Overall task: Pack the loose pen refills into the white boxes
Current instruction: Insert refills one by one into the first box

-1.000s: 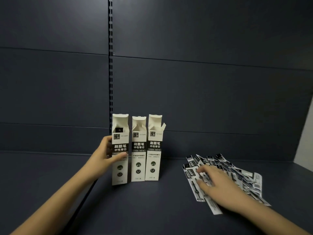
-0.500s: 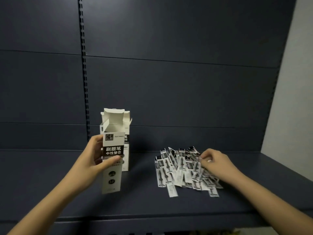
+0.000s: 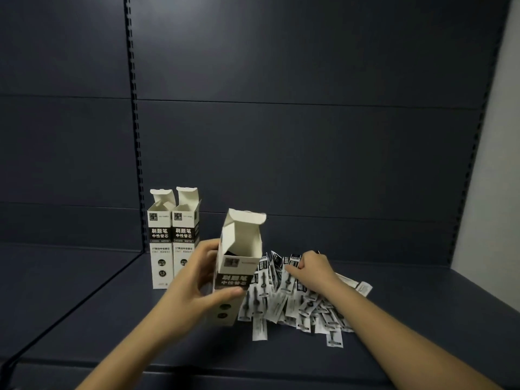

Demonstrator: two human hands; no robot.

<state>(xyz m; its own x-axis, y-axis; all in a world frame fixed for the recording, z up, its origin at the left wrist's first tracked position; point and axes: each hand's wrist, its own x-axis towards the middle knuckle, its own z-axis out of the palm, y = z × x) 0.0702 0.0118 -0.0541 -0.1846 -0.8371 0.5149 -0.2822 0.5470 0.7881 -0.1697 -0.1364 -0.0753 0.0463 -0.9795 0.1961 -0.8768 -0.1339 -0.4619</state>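
Left hand (image 3: 197, 288) grips open box (image 3: 239, 266) beside refill pile (image 3: 295, 299); right hand (image 3: 312, 270) pinches refills.

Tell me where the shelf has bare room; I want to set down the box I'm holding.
Bare shelf lies in front of the refill pile, and left of the two standing boxes. It is crowded where the held box in the left hand abuts the pile under the right hand.

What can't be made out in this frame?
- Held box contents: head view shows only a dark patch inside; no count possible.
- Right hand fingertips: buried in the refills, grip unclear.
- Box print: too blurred to read.
- Two standing boxes: interiors hidden by their own walls.
- Left hand fingers: behind the held box.
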